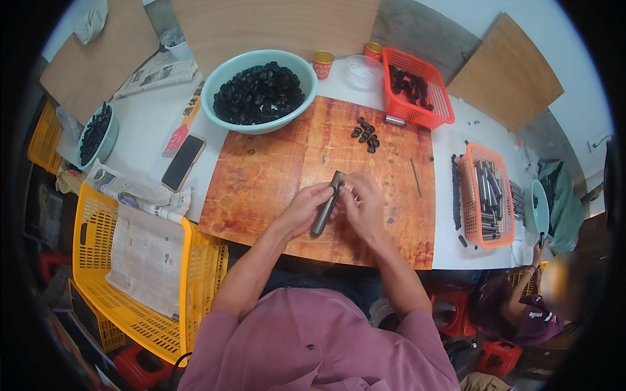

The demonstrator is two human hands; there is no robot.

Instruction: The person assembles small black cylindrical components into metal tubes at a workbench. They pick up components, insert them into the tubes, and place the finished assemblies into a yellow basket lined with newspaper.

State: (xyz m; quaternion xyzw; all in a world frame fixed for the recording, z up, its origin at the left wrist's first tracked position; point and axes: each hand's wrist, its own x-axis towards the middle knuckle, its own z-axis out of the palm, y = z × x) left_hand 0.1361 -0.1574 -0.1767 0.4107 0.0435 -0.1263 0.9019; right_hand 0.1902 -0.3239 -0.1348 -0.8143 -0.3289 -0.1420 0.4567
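My left hand is wrapped round a dark grey metal tube, held slanted over the wooden board. At the tube's upper end, the thumb and fingers of my right hand are pinched together; whether they grip a small part or just the tube's side is hidden. A small cluster of black rubber-like pieces lies on the board beyond my hands. To their right rests a thin dark rod.
A green basin heaped with black pieces stands at the back left. Red and orange baskets hold dark parts and metal tubes on the right. A phone lies left, above a yellow crate. Another person's arm shows at far right.
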